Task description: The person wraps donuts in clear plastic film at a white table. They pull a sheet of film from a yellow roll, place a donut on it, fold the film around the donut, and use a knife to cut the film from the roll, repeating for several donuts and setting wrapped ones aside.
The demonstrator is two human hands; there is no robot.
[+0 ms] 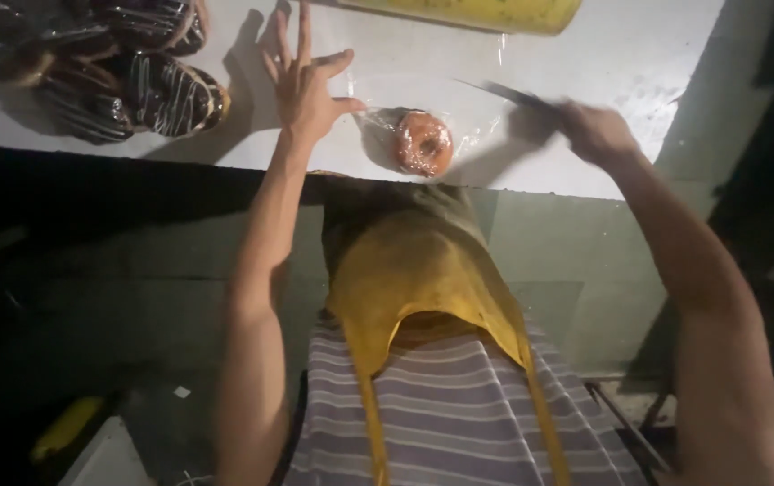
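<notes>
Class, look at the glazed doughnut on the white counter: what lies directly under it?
The glazed doughnut sits on a sheet of clear plastic film spread over the white counter. The film directly under the doughnut is hidden by it.

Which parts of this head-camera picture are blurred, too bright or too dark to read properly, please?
Head view: the right hand and the thin dark blade it holds are motion-blurred; the white table is brightly lit, with the left hand casting a shadow; below the table edge, the left side is nearly black.
</notes>
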